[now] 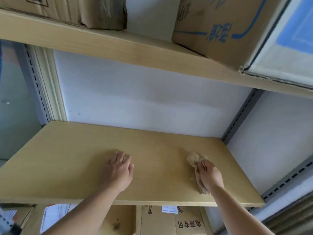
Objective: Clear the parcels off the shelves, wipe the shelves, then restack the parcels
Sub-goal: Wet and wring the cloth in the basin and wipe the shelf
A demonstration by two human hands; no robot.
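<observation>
A bare light-wood shelf board (71,163) fills the middle of the head view. My left hand (119,169) rests flat on it near the centre, fingers straight. My right hand (210,175) grips a crumpled beige cloth (194,159) and presses it on the board's right part. On the shelf above (118,48) stand cardboard parcels: a brown box (101,12) at the left and a large box with blue print (220,28) at the right. Below the board, more cardboard parcels (169,221) show, some with white labels.
A white back wall (144,99) closes the bay. Grey slotted metal uprights stand at the left (36,82) and the right (242,114), with another slotted rail (288,180) along the right side. A glass pane (15,107) lies to the left.
</observation>
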